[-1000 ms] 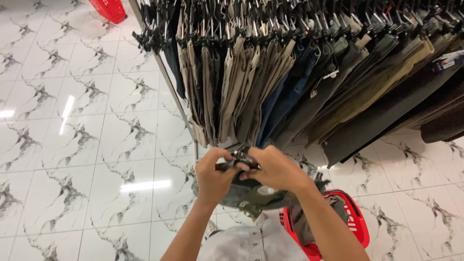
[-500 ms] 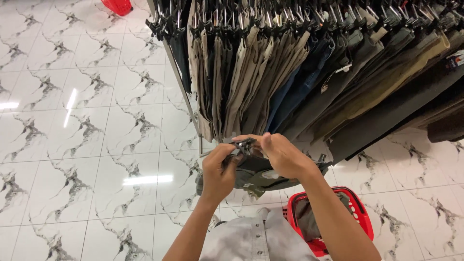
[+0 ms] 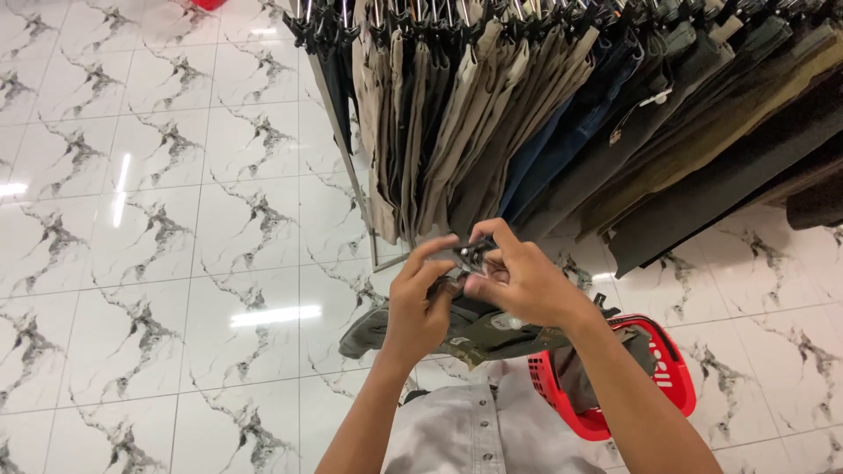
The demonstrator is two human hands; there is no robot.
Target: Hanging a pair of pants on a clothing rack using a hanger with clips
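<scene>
My left hand [image 3: 417, 303] and my right hand [image 3: 520, 279] meet over a black clip hanger [image 3: 474, 252], each gripping one end of it. A folded pair of olive-green trousers [image 3: 479, 332] hangs from the hanger below my hands and drapes toward my body. Just beyond my hands stands a clothes rack [image 3: 562, 79] packed with beige, navy, olive and dark trousers on black clip hangers.
A red plastic shopping basket [image 3: 663, 377] with dark clothes in it sits on the floor at my right side. The rack's metal leg [image 3: 351, 171] runs down to the white marble-pattern tile floor [image 3: 176, 263]. A red object lies at the far top left.
My hands with the hanger and olive trousers have risen closer to the rack. The view has tilted so the rack fills more of the top.
</scene>
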